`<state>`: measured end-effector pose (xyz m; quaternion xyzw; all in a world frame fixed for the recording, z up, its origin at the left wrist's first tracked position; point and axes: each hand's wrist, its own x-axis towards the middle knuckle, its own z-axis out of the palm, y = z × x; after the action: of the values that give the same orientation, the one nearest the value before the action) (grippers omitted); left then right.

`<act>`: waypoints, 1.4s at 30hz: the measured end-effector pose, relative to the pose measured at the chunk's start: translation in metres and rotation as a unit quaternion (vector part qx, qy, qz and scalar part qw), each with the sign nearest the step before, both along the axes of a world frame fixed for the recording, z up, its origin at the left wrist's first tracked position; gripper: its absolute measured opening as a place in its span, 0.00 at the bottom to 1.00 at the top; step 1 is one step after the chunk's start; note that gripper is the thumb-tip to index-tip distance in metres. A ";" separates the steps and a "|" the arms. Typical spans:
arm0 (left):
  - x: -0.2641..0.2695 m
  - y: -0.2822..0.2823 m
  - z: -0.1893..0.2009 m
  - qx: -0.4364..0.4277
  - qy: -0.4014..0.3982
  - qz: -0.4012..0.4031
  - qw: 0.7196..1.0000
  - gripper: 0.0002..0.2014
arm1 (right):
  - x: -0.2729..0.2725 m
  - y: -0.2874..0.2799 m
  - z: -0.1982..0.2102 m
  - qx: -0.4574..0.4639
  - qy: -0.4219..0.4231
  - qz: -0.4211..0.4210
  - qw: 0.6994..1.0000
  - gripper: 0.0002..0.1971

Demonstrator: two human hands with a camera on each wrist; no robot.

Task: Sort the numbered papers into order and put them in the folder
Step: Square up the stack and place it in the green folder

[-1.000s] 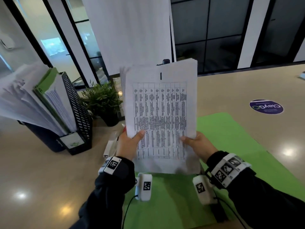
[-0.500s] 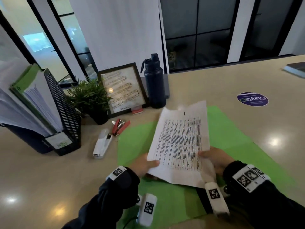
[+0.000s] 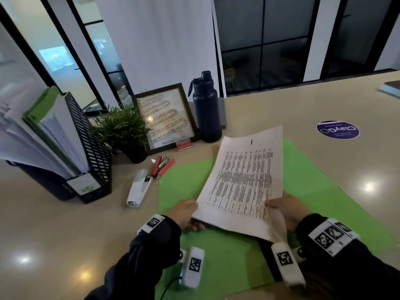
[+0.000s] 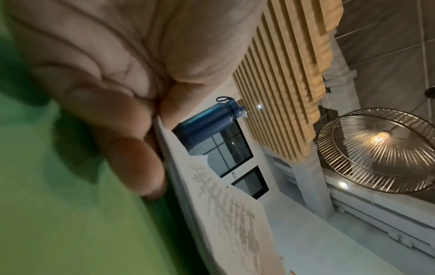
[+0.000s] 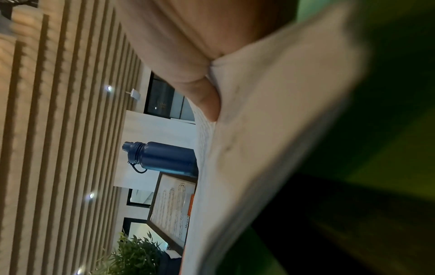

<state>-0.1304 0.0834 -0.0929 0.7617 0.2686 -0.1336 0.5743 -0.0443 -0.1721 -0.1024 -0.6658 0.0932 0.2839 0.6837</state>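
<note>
A stack of white printed papers [image 3: 244, 180] with a table of text on top slopes low over the open green folder [image 3: 184, 180] on the table. My left hand [image 3: 184, 213] holds the stack's near left corner, thumb on top and fingers underneath. My right hand [image 3: 283, 207] grips the near right corner the same way. In the left wrist view my fingers [image 4: 132, 161] curl under the papers' edge [image 4: 212, 214] above the green folder [image 4: 58, 214]. In the right wrist view the thumb [image 5: 207, 100] presses on the papers [image 5: 259, 148].
A dark blue bottle [image 3: 206, 109], a framed picture [image 3: 165, 119] and a small plant [image 3: 123, 131] stand behind the folder. A red staple remover [image 3: 162, 166] and a white stapler [image 3: 139, 188] lie to its left. A black file rack [image 3: 86, 148] full of papers stands far left.
The stack came down from upright in front of my face to a low slope over the folder. Both hands kept their hold on its near corners.
</note>
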 end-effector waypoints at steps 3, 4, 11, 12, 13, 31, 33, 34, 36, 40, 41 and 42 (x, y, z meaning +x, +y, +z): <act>-0.002 0.009 0.006 -0.009 0.013 -0.014 1.000 0.10 | -0.001 0.000 0.004 0.038 -0.010 -0.029 0.999 0.21; -0.003 0.009 0.010 -0.002 0.006 -0.022 1.000 0.09 | -0.001 0.000 0.004 0.049 -0.023 -0.034 0.998 0.21; 0.013 0.009 0.017 0.124 -0.053 -0.022 0.991 0.16 | 0.011 0.017 0.006 0.095 -0.055 -0.083 0.990 0.20; 0.014 0.008 0.017 0.145 -0.040 -0.043 0.988 0.17 | 0.012 0.021 0.004 0.099 -0.045 -0.080 0.991 0.21; 0.016 0.007 0.016 0.170 -0.017 -0.069 0.983 0.18 | 0.012 0.024 0.001 0.102 -0.032 -0.076 0.991 0.22; 0.038 0.018 0.014 0.189 0.043 -0.104 0.976 0.16 | 0.018 0.028 0.000 0.092 -0.002 -0.037 0.995 0.13; 0.036 0.017 0.014 0.203 0.052 -0.122 0.970 0.12 | 0.018 0.029 -0.001 0.091 -0.006 -0.034 0.995 0.14; 0.035 0.017 0.014 0.213 0.059 -0.130 0.967 0.11 | 0.018 0.029 0.000 0.092 -0.009 -0.031 0.995 0.14; 0.033 0.016 0.015 0.234 0.064 -0.149 0.959 0.12 | 0.017 0.029 0.001 0.091 -0.013 -0.030 0.995 0.14; 0.031 0.017 0.018 0.251 0.014 -0.145 0.957 0.15 | 0.015 0.028 0.003 0.085 -0.007 -0.029 0.996 0.18; 0.031 0.018 0.018 0.237 -0.010 -0.121 0.964 0.17 | 0.015 0.027 0.002 0.083 -0.002 -0.030 0.996 0.20; 0.030 0.019 0.018 0.219 -0.030 -0.092 0.971 0.18 | 0.016 0.028 0.001 0.084 0.001 -0.032 0.996 0.23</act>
<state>-0.1006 0.1023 -0.0745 0.8939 0.2027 -0.1009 0.3868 -0.0282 -0.1446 -0.1017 -0.6021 0.0915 0.2694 0.7460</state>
